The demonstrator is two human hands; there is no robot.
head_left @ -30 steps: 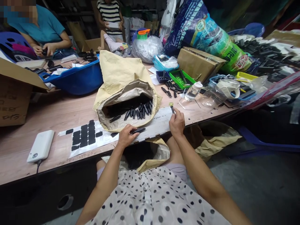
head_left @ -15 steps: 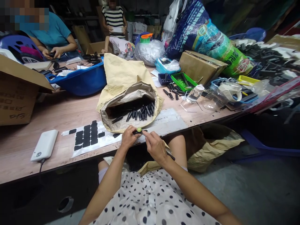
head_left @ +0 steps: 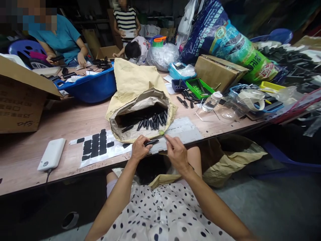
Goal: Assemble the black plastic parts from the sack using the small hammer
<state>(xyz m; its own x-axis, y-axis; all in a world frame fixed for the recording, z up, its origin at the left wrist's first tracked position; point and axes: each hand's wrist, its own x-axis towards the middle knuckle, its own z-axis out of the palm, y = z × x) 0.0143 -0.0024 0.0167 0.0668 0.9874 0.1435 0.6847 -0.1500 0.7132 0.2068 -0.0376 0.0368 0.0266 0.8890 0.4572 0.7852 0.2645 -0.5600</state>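
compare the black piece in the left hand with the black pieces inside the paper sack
The black piece in the left hand is single, pinched about level over the table edge; the black pieces in the paper sack are many, loose, unheld. The right hand holds a small green bit near the held one only. Both look slim and black.

A long wooden table [head_left: 62,124] runs left to right. Bare grey floor [head_left: 263,201] lies near, to the right. A purple plastic chair [head_left: 20,48] stands far left; the far end is dim.
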